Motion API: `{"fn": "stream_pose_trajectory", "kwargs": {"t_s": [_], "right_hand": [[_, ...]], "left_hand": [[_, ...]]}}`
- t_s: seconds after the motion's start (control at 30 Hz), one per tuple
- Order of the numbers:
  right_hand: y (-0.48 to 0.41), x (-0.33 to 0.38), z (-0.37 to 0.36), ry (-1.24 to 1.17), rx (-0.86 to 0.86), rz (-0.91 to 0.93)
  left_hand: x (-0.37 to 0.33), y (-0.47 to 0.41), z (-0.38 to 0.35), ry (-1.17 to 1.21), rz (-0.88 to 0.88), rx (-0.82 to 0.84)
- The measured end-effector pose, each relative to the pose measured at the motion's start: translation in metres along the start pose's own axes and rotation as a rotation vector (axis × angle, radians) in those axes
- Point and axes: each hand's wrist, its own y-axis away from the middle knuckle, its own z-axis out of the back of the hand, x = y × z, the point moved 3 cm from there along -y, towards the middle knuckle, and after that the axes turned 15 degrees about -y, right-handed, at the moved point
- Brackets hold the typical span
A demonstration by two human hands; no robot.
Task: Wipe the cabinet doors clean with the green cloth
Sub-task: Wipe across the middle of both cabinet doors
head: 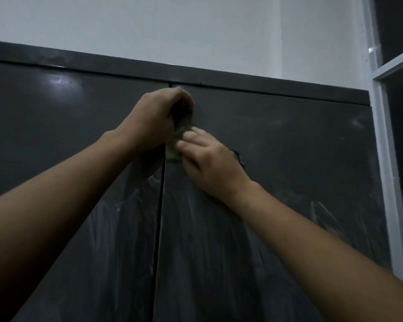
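1. Two cabinet doors (289,147) fill most of the view, dark and streaked with pale smears (196,219). The seam (159,228) between them runs from 12 to 6 o'clock.
2. Pale wall (172,26) lies above at 12 o'clock, and a white frame (382,159) borders the doors at 3 o'clock.
3. Your left hand (156,117) is at the top of the seam, fingers curled round the cloth's upper end.
4. Your right hand (212,163) lies at 5 o'clock from the left, its fingers fairly straight on the cloth's lower end; the thumb is hidden.
5. The green cloth (176,145) is bunched between both hands on the seam, its long axis 12 to 6. Both hands touch it, so either could probably lead the next stroke.
6. A small dark mark (239,159) shows at 3 o'clock of your right hand; what it is I cannot tell, but it might snag the cloth.
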Motion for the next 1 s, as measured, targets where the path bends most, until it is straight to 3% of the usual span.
{"fn": "stream_pose_trajectory", "kwargs": {"t_s": [0.23, 0.3, 0.43, 0.5, 0.73, 0.8, 0.9, 1.0], "right_hand": [[0.007, 0.008, 0.003, -0.083, 0.443, 0.227], [0.002, 0.0, 0.011, -0.039, 0.392, 0.221], [-0.007, -0.003, 0.016, 0.032, 0.018, 0.007], [-0.004, 0.005, 0.005, 0.042, 0.014, -0.027], [0.026, 0.013, 0.022, -0.06, 0.498, 0.22], [0.016, 0.004, 0.046, -0.037, 0.351, 0.193], [0.004, -0.016, 0.078, -0.018, -0.064, -0.108], [0.009, -0.016, 0.062, 0.095, -0.046, -0.158]], "left_hand": [[0.004, 0.004, 0.003, 0.039, -0.017, 0.106], [0.004, 0.007, 0.004, 0.01, -0.03, 0.168], [0.002, 0.009, 0.004, -0.092, -0.027, 0.293], [-0.001, 0.009, 0.006, -0.084, -0.016, 0.306], [-0.004, 0.011, 0.005, -0.123, 0.013, 0.332], [-0.005, 0.011, 0.006, -0.134, 0.014, 0.334], [-0.011, 0.014, 0.004, -0.164, -0.029, 0.348], [-0.013, 0.019, -0.001, -0.202, -0.072, 0.34]]}}
